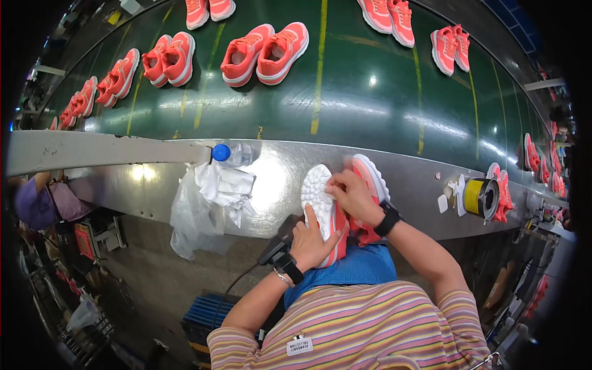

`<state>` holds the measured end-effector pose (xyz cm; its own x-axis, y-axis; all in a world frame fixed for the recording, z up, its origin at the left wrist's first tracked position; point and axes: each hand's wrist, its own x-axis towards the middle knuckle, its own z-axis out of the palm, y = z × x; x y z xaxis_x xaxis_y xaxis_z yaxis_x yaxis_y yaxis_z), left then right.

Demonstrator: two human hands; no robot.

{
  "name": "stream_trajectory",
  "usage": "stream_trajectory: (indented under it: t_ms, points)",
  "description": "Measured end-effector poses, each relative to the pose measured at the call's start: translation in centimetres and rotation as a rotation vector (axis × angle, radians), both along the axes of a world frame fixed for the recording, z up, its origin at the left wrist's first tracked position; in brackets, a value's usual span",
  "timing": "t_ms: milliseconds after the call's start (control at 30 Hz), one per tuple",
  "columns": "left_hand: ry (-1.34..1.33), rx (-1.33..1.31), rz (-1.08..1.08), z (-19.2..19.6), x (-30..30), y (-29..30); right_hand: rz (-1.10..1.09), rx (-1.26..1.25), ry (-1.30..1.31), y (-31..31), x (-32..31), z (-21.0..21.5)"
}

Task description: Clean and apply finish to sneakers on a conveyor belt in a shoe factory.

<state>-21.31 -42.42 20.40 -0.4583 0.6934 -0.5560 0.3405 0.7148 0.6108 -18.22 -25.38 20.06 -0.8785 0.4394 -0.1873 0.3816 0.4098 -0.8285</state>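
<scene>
A coral sneaker (316, 186) leans on the near edge of the metal ledge, its knobbly white sole turned up. Wrapped around its heel half is my left hand (310, 243), thumb along the coral side and fingers on the sole. My right hand (354, 193) bends its fingers into a pinch at the sole's right edge near the toe; what lies between the fingertips, if anything, is too small to tell. Beside it, partly behind my right hand, rests a second coral sneaker (372, 175) with a white sole edge. Both shoes reach over my blue-covered lap.
Beyond the metal ledge (407, 179) runs a green conveyor belt (364, 92) carrying several pairs of coral sneakers (265, 54). White cloths (225, 185), a plastic bag (194, 216) and a blue-capped bottle (231, 154) sit left, under a pale metal bar (105, 150). A yellow-and-black tin (481, 197) lies right.
</scene>
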Motion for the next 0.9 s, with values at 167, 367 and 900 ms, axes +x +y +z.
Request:
stream_trajectory:
  t_ms: [167, 367, 900]
  points:
    - [-0.062, -0.019, 0.000, -0.3, -0.3, 0.1, -0.122, -0.097, -0.016, 0.8, -1.1, -2.6]
    - [-0.089, -0.012, -0.013, 0.0, -0.7, -0.3, -0.089, -0.100, 0.111, -3.5, 1.9, 0.0]
    - [-0.080, 0.045, -0.009, -1.1, -0.8, -0.8, -0.191, -0.139, 0.216, -2.8, 0.0, -1.6]
